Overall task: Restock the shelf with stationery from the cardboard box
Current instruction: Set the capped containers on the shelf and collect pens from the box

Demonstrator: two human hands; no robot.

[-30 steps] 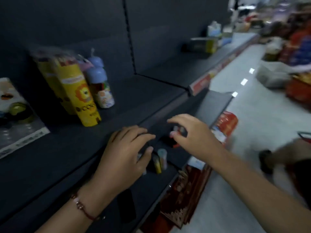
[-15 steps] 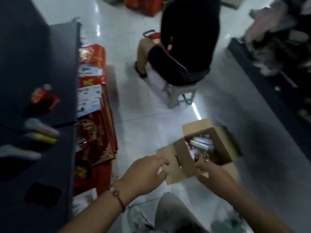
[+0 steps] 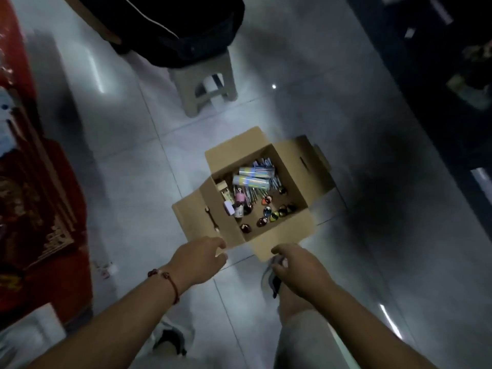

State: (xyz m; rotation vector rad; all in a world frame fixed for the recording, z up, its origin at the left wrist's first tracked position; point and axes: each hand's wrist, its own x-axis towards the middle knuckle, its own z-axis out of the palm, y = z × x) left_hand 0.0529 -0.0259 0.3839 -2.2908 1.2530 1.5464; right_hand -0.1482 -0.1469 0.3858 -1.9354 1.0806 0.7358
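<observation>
An open cardboard box sits on the tiled floor below me, flaps spread. Inside lie two pastel tubes, a bundle of pens, a small pink-capped bottle and several small round items. My left hand, with a red bead bracelet at the wrist, hovers just short of the box's near-left flap, fingers loosely curled and holding nothing. My right hand hovers at the near-right corner, fingers bent downward; nothing shows in it. The shelf is out of view.
A person in dark clothes sits on a small plastic stool just beyond the box. Red packaged goods are stacked along the left. A dark shelf unit runs along the right. My shoes stand below.
My view swung from the shelf down to the floor and box. Both hands left the shelf and came down to the box's near edge, which now fills more of the view.
</observation>
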